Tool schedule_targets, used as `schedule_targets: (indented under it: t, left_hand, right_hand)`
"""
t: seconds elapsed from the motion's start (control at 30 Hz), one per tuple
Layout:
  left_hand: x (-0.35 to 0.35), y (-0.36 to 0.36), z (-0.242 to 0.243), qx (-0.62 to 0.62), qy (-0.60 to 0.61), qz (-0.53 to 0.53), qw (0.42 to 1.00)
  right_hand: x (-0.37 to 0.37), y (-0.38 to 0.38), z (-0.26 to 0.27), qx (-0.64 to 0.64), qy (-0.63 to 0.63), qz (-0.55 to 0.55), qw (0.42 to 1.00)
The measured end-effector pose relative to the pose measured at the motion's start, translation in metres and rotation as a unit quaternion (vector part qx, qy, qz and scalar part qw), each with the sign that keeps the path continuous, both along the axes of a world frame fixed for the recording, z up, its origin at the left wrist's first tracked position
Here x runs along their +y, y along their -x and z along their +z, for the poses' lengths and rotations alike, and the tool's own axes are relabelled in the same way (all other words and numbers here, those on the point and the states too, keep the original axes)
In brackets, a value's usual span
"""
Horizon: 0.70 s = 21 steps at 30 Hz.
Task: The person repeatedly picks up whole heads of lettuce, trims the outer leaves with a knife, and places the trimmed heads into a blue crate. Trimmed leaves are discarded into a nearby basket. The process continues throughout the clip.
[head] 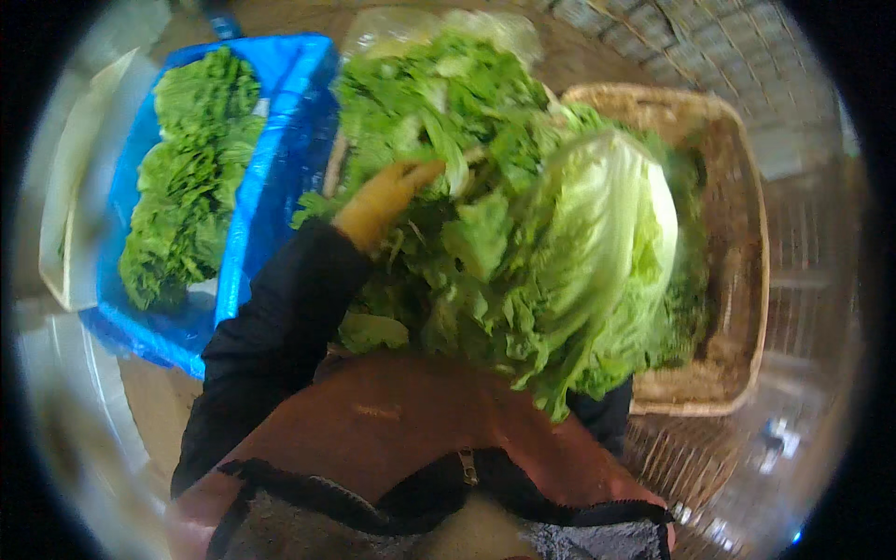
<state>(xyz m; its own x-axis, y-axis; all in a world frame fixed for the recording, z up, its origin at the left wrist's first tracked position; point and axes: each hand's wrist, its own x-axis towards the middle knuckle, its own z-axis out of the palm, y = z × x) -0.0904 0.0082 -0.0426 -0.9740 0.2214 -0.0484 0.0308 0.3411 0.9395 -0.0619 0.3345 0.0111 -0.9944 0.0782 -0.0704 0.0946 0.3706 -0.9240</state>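
My left hand (392, 199), in a yellow-orange glove, reaches into a heap of loose green leaves (448, 91) in front of me; whether its fingers grip a leaf is unclear. A large leafy head of lettuce or cabbage (602, 245), pale with a white rib, stands out at the right of the heap. My right hand is hidden, with only its dark sleeve (605, 413) visible below that head.
At the left, a box lined with blue plastic (245, 210) holds several leafy green heads (182, 182). A brown rectangular basket or crate (752, 245) stands at the right. Clear plastic (378, 31) lies behind the leaves. A pale container (77, 189) is at the far left.
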Motion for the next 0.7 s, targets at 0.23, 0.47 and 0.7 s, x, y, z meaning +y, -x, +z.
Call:
schedule_targets:
  t: [0.23,0.47,0.7]
  left_hand:
    - [-0.044,-0.126,0.024,-0.018,-0.399,0.126,0.908]
    - [-0.222,-0.176,0.035,-0.036,-0.687,0.242,0.685]
    - [-0.404,-0.045,-0.018,0.032,-0.17,0.577,0.798]
  right_hand:
    - [-0.122,-0.033,0.032,-0.08,0.093,0.163,0.979]
    - [-0.263,-0.024,0.029,-0.24,0.19,0.42,0.854]
    - [-0.302,-0.027,0.011,-0.261,0.184,0.384,0.867]
